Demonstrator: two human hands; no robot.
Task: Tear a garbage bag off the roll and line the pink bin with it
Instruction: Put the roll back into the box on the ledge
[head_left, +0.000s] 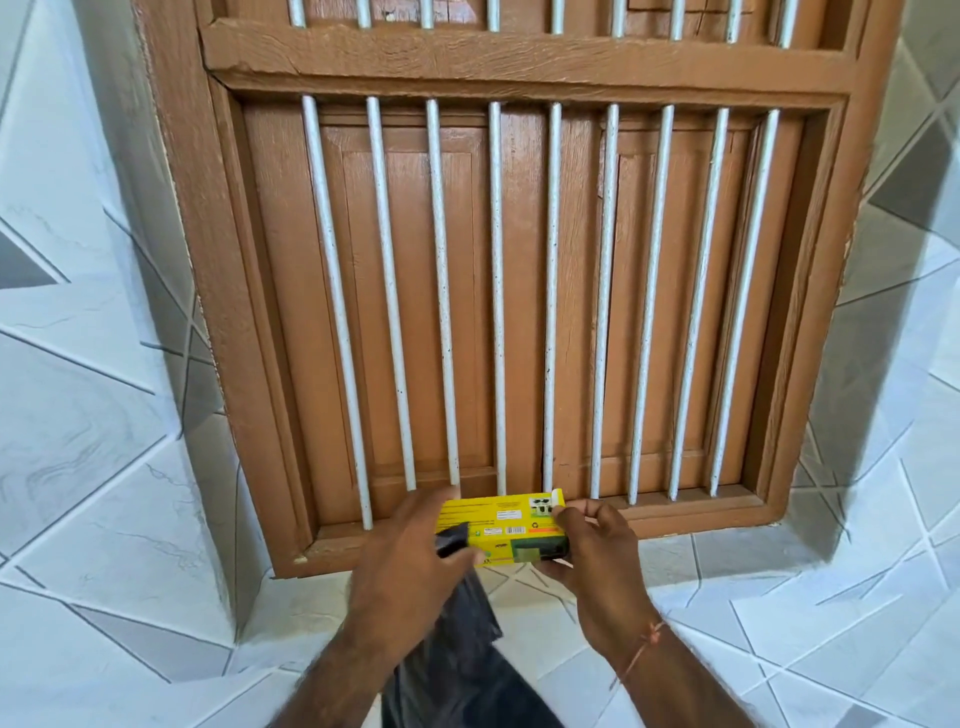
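A yellow and green garbage bag box (511, 527) is held level in front of the window sill. My right hand (597, 561) grips its right end, thumb on top and fingers under it. My left hand (410, 566) is closed on a black garbage bag (457, 649); a fold of it shows between my fingers at the box's left end and the rest hangs down below my wrist. The roll itself is hidden inside the box. The pink bin is not in view.
A brown wooden window (519, 312) with white vertical bars (441, 296) fills the wall ahead, its shutters shut. A tiled sill (727, 561) runs under it, and white and grey patterned wall tiles (104, 467) surround it.
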